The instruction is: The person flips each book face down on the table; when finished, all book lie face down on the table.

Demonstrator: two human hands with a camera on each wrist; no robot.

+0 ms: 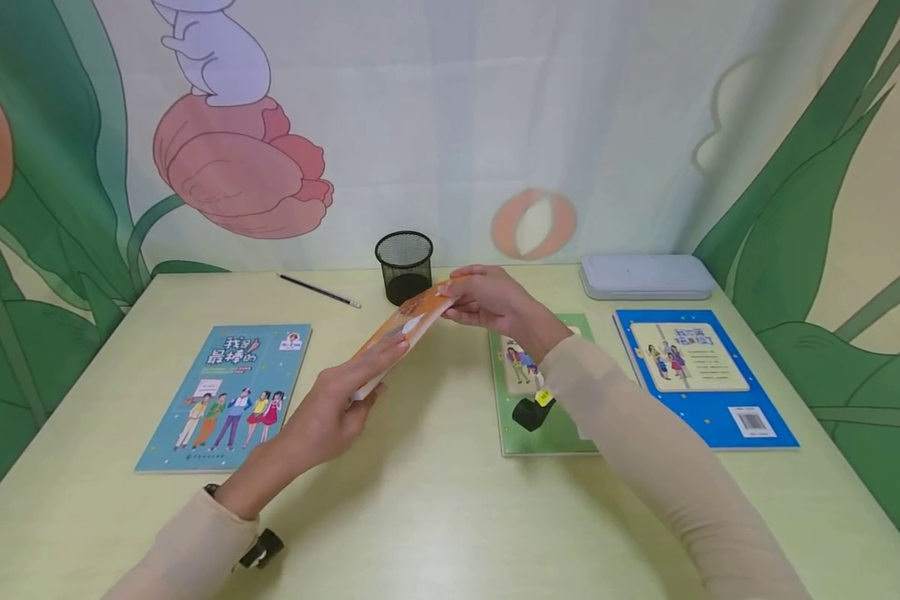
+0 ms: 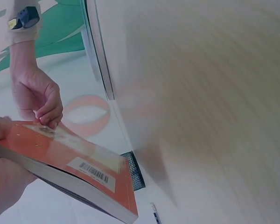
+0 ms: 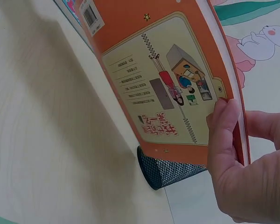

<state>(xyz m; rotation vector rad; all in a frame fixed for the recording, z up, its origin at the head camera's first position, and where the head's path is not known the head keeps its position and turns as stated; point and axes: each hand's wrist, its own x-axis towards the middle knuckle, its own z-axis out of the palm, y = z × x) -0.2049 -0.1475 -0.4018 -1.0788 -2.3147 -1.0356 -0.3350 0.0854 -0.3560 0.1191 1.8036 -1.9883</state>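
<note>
An orange book is held tilted above the middle of the table by both hands. My left hand grips its near end, fingers on the upper face and thumb beneath. At the far end, my right hand pinches a corner between thumb and fingers. The right wrist view shows the book's back cover, with a pale panel of cartoon figures and text. A barcode label on the orange cover appears in the left wrist view, along with the white page edges.
Behind the book stands a black mesh pen cup; a pencil lies left of it. A teal book lies at left. On the right are a green book, a blue book and a grey pencil case. A patterned curtain hangs behind.
</note>
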